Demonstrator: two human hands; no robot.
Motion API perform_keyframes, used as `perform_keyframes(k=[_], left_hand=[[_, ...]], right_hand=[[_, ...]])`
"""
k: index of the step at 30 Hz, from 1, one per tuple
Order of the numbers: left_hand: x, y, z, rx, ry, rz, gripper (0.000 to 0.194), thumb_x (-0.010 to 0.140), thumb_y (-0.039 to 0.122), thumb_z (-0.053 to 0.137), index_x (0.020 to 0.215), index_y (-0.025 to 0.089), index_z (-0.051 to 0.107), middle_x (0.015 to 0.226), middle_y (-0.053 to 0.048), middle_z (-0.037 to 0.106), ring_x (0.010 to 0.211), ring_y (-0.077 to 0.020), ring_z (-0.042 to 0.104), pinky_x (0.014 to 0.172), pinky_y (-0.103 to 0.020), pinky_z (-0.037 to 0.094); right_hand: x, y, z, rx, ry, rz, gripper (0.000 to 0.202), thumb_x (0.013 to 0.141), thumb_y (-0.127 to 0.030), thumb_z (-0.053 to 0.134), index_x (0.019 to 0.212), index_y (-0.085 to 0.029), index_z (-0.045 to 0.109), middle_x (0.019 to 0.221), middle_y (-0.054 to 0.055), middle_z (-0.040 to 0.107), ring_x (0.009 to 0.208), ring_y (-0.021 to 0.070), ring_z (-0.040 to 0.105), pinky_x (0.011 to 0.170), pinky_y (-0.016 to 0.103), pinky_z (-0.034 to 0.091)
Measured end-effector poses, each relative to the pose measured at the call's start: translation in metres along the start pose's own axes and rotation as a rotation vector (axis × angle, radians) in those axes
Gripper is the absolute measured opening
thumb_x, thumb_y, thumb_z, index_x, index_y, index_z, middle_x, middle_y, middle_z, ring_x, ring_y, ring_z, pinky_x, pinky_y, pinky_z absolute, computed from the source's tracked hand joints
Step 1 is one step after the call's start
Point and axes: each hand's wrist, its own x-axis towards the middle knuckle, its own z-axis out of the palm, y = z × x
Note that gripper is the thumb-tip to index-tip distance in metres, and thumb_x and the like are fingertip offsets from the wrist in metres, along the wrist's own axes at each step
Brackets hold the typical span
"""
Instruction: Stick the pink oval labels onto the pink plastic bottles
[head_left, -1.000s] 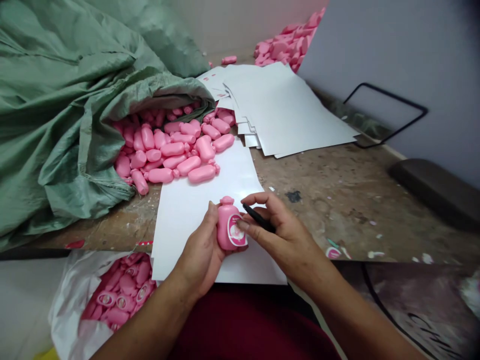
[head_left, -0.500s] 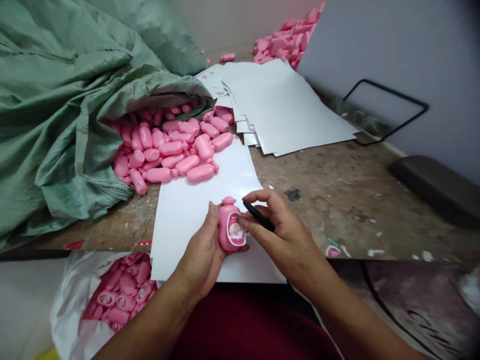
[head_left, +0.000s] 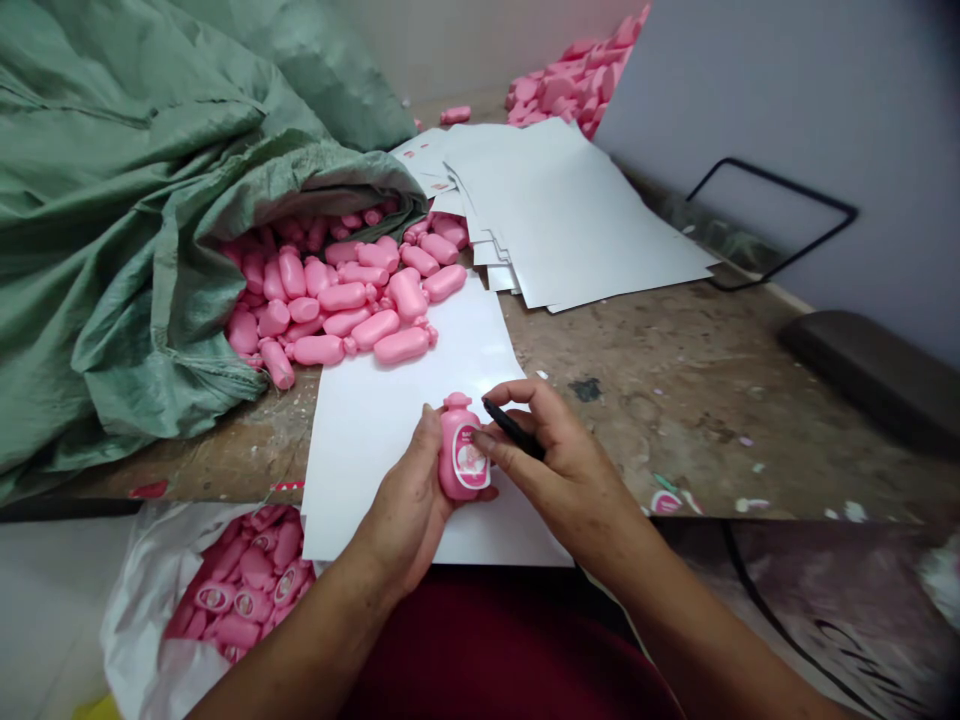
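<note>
Upright in my left hand [head_left: 412, 500] is a small pink bottle [head_left: 451, 450], gripped from its left side with fingers around its back. An oval pink-and-white label [head_left: 472, 466] covers its front. My right hand [head_left: 551, 450] is closed around a black pen-like tool [head_left: 514, 428], its tip pointing up and left. The right thumb touches the label near its upper right. Both hands are over a white sheet [head_left: 360, 440] at the table's front edge. Behind them, several unlabelled pink bottles [head_left: 341, 297] spill from a green sack [head_left: 112, 230].
A white bag [head_left: 135, 610] of labelled bottles hangs below the table edge at left. Stacked paper sheets [head_left: 562, 210] lie at the back, with a pink heap [head_left: 574, 85] beyond. A black wire frame [head_left: 780, 180] and a dark padded object [head_left: 870, 375] are at right.
Hardly anything differs. The right hand and pen have shifted very slightly left, and the right thumb still presses on the label; the bottle stays in the left hand.
</note>
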Motion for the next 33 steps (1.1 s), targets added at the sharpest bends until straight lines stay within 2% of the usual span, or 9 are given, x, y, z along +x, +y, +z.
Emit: perform_keyframes(k=[7, 11, 15, 21, 27, 33], left_hand=[[-0.0005, 0.0001, -0.0003, 0.001, -0.002, 0.025, 0.053, 0.091, 0.059, 0.056, 0.128, 0.02, 0.06, 0.125, -0.012, 0.065, 0.111, -0.0256, 0.062, 0.085, -0.036, 0.054], [-0.0016, 0.0005, -0.0017, 0.004, -0.037, 0.039, 0.043, 0.096, 0.051, 0.052, 0.127, 0.021, 0.06, 0.128, -0.011, 0.064, 0.115, -0.025, 0.06, 0.09, -0.037, 0.053], [-0.0023, 0.0014, -0.0035, 0.054, -0.088, 0.055, 0.035, 0.096, 0.04, 0.057, 0.127, 0.023, 0.061, 0.129, -0.008, 0.064, 0.119, -0.0245, 0.06, 0.096, -0.038, 0.051], [-0.003, 0.0019, -0.0018, 0.092, -0.076, 0.024, 0.044, 0.089, 0.033, 0.067, 0.131, 0.025, 0.058, 0.128, -0.008, 0.065, 0.121, -0.0249, 0.059, 0.102, -0.04, 0.048], [-0.0023, 0.0016, -0.0006, 0.139, -0.073, 0.025, 0.052, 0.085, 0.025, 0.07, 0.135, 0.023, 0.054, 0.13, -0.009, 0.063, 0.117, -0.0239, 0.06, 0.102, -0.04, 0.048], [-0.0037, 0.0024, 0.0005, 0.176, -0.058, 0.025, 0.054, 0.079, 0.027, 0.075, 0.13, 0.025, 0.057, 0.126, -0.007, 0.063, 0.115, -0.0235, 0.059, 0.1, -0.039, 0.048]], right_hand=[[0.001, 0.0002, 0.0001, -0.019, -0.001, -0.022, 0.022, 0.084, -0.034, 0.061, 0.103, -0.028, 0.052, 0.075, -0.002, 0.065, 0.084, 0.0219, 0.066, 0.07, 0.034, 0.045], [0.0016, -0.0009, -0.0004, -0.067, 0.004, -0.034, 0.023, 0.085, -0.036, 0.059, 0.105, -0.028, 0.052, 0.078, -0.001, 0.066, 0.079, 0.0209, 0.064, 0.067, 0.033, 0.043], [0.0025, -0.0023, -0.0008, -0.119, 0.026, -0.054, 0.022, 0.086, -0.035, 0.059, 0.105, -0.027, 0.052, 0.082, -0.001, 0.067, 0.072, 0.0188, 0.061, 0.064, 0.032, 0.041], [0.0041, -0.0035, -0.0023, -0.178, 0.055, -0.096, 0.019, 0.086, -0.031, 0.059, 0.103, -0.027, 0.053, 0.076, -0.003, 0.062, 0.066, 0.0169, 0.057, 0.063, 0.031, 0.039], [0.0072, -0.0022, -0.0025, -0.263, 0.046, -0.105, 0.019, 0.086, -0.03, 0.057, 0.105, -0.026, 0.054, 0.076, -0.001, 0.063, 0.069, 0.0192, 0.057, 0.064, 0.032, 0.038], [0.0072, -0.0044, -0.0042, -0.331, 0.044, -0.16, 0.02, 0.087, -0.025, 0.055, 0.107, -0.026, 0.054, 0.081, 0.001, 0.065, 0.074, 0.0197, 0.058, 0.069, 0.032, 0.04]])
